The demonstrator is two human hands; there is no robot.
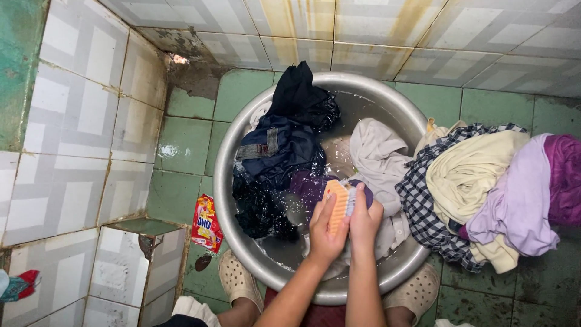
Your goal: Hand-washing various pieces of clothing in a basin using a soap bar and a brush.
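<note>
**Scrub brush held in both hands over a basin of laundry**

An orange scrub brush (337, 206) is gripped between the left hand (324, 233) and the right hand (365, 219), above the near part of a round metal basin (227, 200) set on a green tiled floor (181, 145). The fingers of both hands are curled narrowly around the brush, the left on its orange back, the right on the bristle side. Directly beneath the brush, a pale beige garment (375, 154) is draped from the middle of the basin toward its near right rim. Dark blue and black clothes (281, 145) are soaked in soapy water along the left half of the basin, with one black piece hung over the far rim. Against the basin's right edge, a heap of dry clothes (484, 188) is piled on the floor: checked, cream, lilac and purple fabrics. A red and yellow detergent sachet (206, 223) is seen on the floor just beside the basin's left rim. Two beige clogs (237, 280) are partly hidden under the near rim
</note>
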